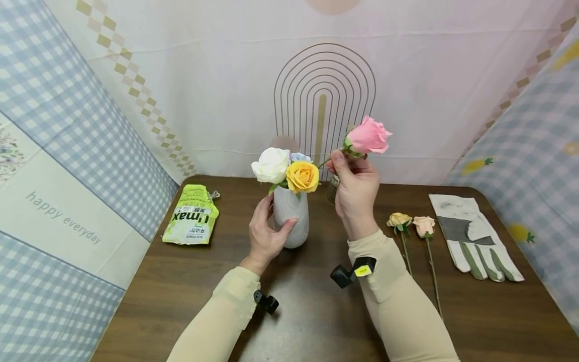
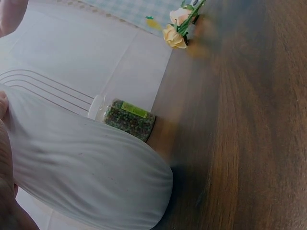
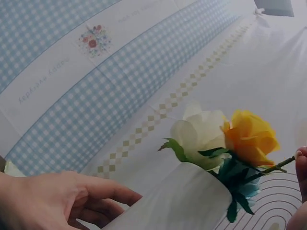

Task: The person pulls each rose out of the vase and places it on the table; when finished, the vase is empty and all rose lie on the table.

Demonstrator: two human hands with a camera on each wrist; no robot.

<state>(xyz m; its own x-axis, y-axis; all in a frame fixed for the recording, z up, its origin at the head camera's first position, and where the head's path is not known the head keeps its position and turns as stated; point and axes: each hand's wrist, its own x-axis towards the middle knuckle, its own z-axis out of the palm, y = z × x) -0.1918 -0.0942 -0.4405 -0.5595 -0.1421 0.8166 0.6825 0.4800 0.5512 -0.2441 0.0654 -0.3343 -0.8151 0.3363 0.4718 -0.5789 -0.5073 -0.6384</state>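
Observation:
My left hand (image 1: 267, 235) grips a pale grey vase (image 1: 293, 207) with a rippled surface, which stands upright on the table. A white rose (image 1: 271, 165), a yellow rose (image 1: 302, 176) and a small bluish flower (image 1: 300, 157) show at its mouth. Up and to the right, my right hand (image 1: 360, 193) pinches the stem of a pink rose (image 1: 368, 136) just beneath the bloom. That stem slants down leftward to the vase mouth, its lower end hidden behind the yellow rose. In the right wrist view the stem (image 3: 273, 168) meets the flowers at the rim.
A jar of dark green pellets (image 2: 128, 119) stands behind the vase. On the right lie a yellowish rose (image 1: 399, 220), a peach rose (image 1: 424, 226) and white work gloves (image 1: 470, 236). A green and white pouch (image 1: 192, 216) lies at left. Patterned cloth hangs behind the table.

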